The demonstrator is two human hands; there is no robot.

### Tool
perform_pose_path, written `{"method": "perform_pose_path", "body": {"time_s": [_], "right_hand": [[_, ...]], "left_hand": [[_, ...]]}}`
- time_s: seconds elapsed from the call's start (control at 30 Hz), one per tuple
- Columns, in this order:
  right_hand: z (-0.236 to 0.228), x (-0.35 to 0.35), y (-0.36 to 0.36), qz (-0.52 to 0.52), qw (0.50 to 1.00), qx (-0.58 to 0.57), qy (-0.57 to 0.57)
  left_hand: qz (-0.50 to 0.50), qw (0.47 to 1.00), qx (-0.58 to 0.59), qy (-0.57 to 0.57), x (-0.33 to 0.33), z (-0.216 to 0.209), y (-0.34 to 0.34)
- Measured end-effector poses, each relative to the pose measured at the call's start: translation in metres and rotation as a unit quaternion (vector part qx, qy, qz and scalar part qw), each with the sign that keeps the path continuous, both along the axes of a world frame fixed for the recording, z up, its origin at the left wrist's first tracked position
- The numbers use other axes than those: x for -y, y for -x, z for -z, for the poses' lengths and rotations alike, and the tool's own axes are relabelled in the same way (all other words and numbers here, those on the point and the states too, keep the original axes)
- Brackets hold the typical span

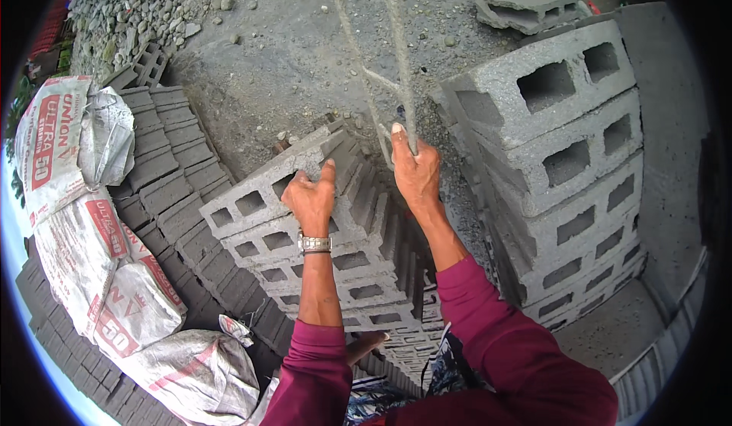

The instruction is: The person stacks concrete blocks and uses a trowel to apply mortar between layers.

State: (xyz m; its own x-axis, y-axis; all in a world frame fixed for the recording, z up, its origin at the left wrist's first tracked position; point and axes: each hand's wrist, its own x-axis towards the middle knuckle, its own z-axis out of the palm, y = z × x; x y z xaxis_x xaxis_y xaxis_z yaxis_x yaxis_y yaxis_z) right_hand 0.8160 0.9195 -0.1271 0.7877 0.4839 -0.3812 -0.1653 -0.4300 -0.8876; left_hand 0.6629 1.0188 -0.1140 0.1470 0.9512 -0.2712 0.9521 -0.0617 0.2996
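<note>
A stack of grey hollow concrete blocks stands in front of me. My left hand [309,199], with a metal watch on its wrist, grips the top concrete block [255,184] at its upper edge, the fingers curled over its holes. To the right, my right hand [416,171] is closed round the near end of a cement-crusted metal frame [399,37]. The frame has two long bars with crosspieces and reaches away from me over the ground. Its lowest part is hidden by my hand and the stack.
A taller stack of hollow blocks [568,129] rises on the right beside a grey wall [663,106]. At the far right lies a broken block [526,7]. Left, used cement sacks [145,304] rest on more stacked blocks [171,190]. Loose stones [137,14] cover the far left ground.
</note>
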Motion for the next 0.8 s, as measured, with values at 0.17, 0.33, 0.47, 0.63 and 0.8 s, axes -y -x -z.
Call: {"method": "perform_pose_path", "body": {"time_s": [0.17, 0.33, 0.47, 0.63, 0.8], "right_hand": [[-0.076, 0.068, 0.001, -0.064, 0.993, 0.009, 0.094], [-0.144, 0.110, 0.015, -0.131, 0.980, -0.061, 0.136], [-0.196, 0.111, 0.030, -0.188, 0.973, -0.064, 0.118], [-0.249, 0.147, 0.009, -0.182, 0.965, 0.068, 0.178], [-0.286, 0.166, 0.017, -0.259, 0.929, 0.173, 0.199]], "left_hand": [[0.092, 0.983, 0.157, 0.008, 0.002, -0.019, 0.021], [0.026, 0.987, 0.149, -0.056, 0.034, -0.099, 0.085], [-0.076, 0.984, 0.106, -0.122, 0.057, -0.188, 0.224], [-0.166, 0.975, 0.049, -0.136, 0.123, -0.248, 0.348], [-0.333, 0.939, -0.033, -0.083, 0.244, -0.289, 0.434]]}}
